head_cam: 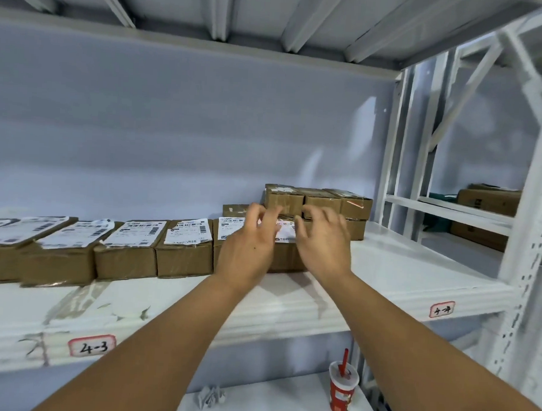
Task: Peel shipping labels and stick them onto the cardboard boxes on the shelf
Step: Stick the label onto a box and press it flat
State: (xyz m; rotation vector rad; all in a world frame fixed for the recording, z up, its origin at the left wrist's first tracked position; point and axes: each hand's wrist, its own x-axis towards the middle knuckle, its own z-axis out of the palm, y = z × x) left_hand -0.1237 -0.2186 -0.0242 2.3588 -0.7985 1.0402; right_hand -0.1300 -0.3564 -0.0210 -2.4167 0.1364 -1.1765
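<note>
Your left hand (249,235) and right hand (321,235) hover together over the last box in the front row (287,257), on the shelf (384,272) marked with the tag "4-3" (92,346). The fingers of both hands are spread and half bent, closed around nothing that shows. They are smeared by motion, so you cannot tell whether the tips touch the paper. The shipping label (285,232) lies on top of that box, its white face showing between your hands and to the left of your left hand.

The likely trouble is a crooked or creased label. Its edge nearest you looks slightly lifted, though that may only be blur. If you press from both sides at once, you could trap a fold in the middle. The label on the neighbouring box (186,231) is already wrinkled and skewed, which suggests how easily this happens. Smoothing from one edge across to the other seems the safer way.

A second risk is the box itself. It looks light and sits loose on the shelf, touching the box to its left. A firm sideways rub could slide it back against the stack of unlabelled boxes (316,201) just behind, or knock the row out of line.

Below your arms, on the lower shelf, a red paper cup with a straw (342,391) stands near a crumpled scrap of paper (211,397). An elbow drawn back low could tip the cup over.
</note>
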